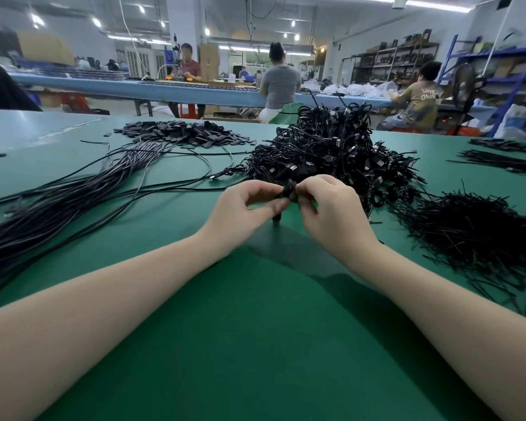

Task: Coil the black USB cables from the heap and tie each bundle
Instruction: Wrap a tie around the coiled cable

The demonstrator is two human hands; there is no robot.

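Black cable fills most of the head view, the only view given. On the green counter (255, 344) both hands meet just in front of the tall pile of coiled bundles (331, 147). The left hand (243, 211) and the right hand (331, 214) each have their fingers (278, 203) curled in narrow, pinching a small dark bundle (289, 192) between them; whether a tie is already round it I cannot tell, since the fingers hide most of it.

Judging by how things lie, the job is well under way but far from over. The pile behind the hands looks like finished coils, many of them. To the left, a long sheaf of straight cables (58, 202) lies uncoiled across the counter, so plenty is left. A heap of short black ties (474, 229) sits to the right, near the right forearm, and flat black pieces (179, 132) lie farther back. The bundle in hand seems at the tying step.
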